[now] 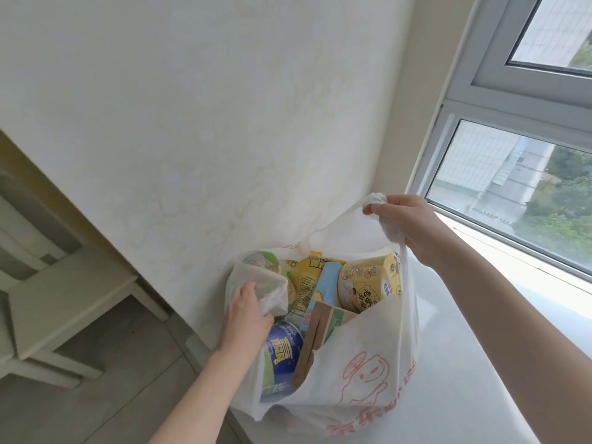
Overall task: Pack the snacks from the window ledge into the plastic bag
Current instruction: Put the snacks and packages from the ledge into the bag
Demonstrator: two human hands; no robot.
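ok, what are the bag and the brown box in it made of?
The bag seems to be thin translucent white plastic film; it crumples and contents show through. The brown box is likely matte cardboard, with a folded seam.

I count one plastic bag (pixel 362 379), three round snack tubs (pixel 270 260) (pixel 282 350) (pixel 371 283), one yellow packet (pixel 307 277), one blue box (pixel 326 283) and one brown box (pixel 320 328).

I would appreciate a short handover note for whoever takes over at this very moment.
The plastic bag stands on the window ledge, mouth open.
Left hand grips its left handle, low at the rim. Right hand holds the right handle, raised.
Inside: blue tub, brown carton, yellow noodle bowl, yellow packet.
Done: every snack in view is bagged. Left: probably gather both handles and lift.
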